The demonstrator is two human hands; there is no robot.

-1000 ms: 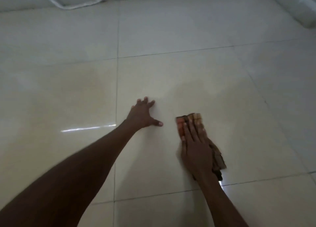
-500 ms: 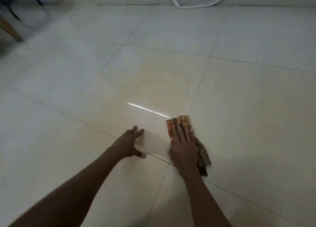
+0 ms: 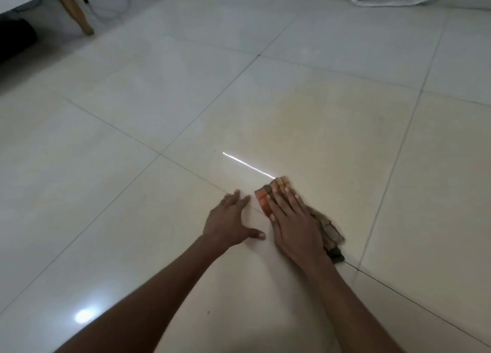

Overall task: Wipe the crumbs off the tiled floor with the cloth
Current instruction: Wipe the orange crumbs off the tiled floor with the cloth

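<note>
A folded cloth (image 3: pixel 330 231), orange and brown, lies flat on the glossy cream tiled floor (image 3: pixel 318 129). My right hand (image 3: pixel 295 222) presses down on it with the fingers stretched forward, covering most of it. Only the cloth's front corner and right edge show. My left hand (image 3: pixel 229 219) rests flat on the tile just left of the cloth, fingers spread, holding nothing. No crumbs are clear to see, apart from one tiny dark speck (image 3: pixel 208 312) near my left forearm.
A wooden furniture leg (image 3: pixel 74 9) stands at the far left with dark and pale cables behind it. A dark object (image 3: pixel 16 39) lies under that furniture. A white hose (image 3: pixel 398 1) loops along the far wall at the top right.
The view has swung left, bringing the furniture leg into sight. Both hands have come closer together, and the right hand has kept the cloth pressed to the floor.
</note>
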